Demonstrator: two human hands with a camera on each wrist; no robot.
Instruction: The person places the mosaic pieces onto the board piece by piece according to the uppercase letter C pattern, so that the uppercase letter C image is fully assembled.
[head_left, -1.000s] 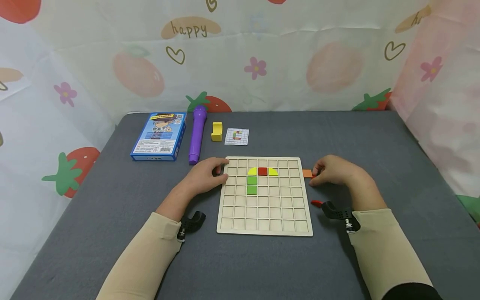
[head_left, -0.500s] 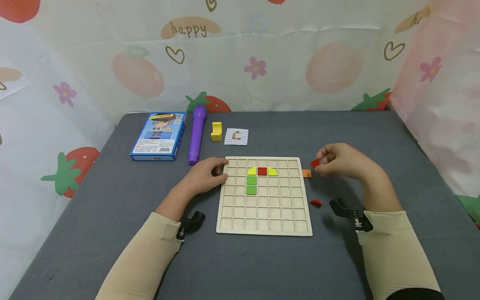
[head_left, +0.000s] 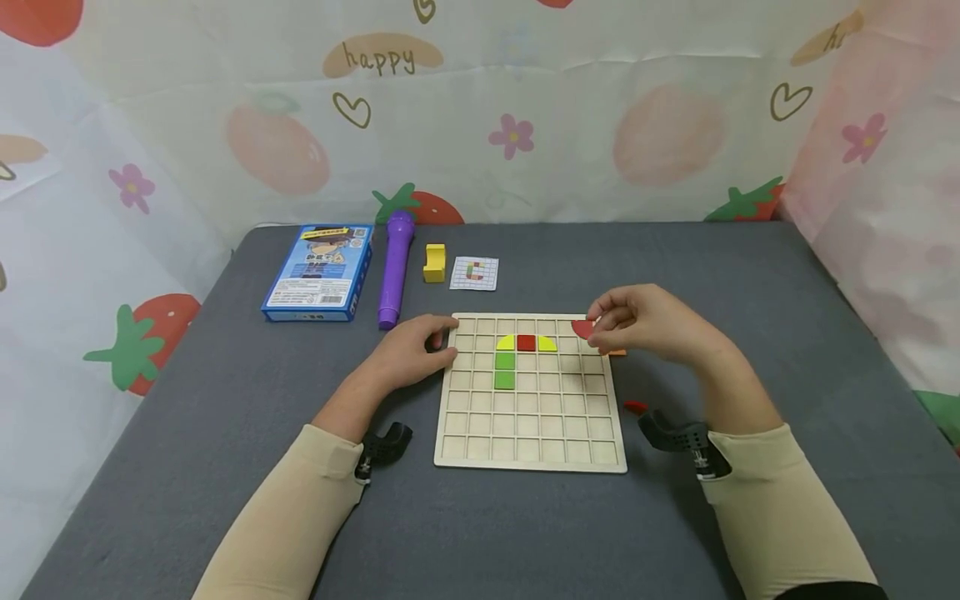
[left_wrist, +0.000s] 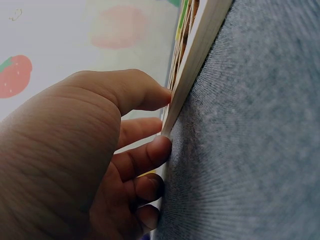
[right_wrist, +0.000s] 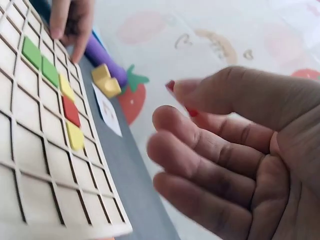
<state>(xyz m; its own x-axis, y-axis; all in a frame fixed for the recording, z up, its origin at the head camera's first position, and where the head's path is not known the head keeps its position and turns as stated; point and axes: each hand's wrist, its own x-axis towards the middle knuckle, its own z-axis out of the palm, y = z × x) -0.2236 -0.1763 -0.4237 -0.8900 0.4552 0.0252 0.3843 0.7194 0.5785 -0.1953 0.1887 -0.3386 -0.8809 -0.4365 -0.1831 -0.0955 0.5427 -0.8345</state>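
The right hand [head_left: 645,329], pinching a small red curved wooden piece [head_left: 581,328], has carried it leftward from beside the square wooden grid board [head_left: 529,450] to above its far right cells (placement looks near). The left hand [head_left: 408,350] still grips the board's far left edge.

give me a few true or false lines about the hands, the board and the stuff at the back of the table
1. The right hand pinches a red piece above the board. True.
2. The left hand rests on the blue box. False: it holds the board's left edge.
3. Two green pieces sit in the board. True.
4. The purple pen lies on the board. False: it lies on the table beside the box.
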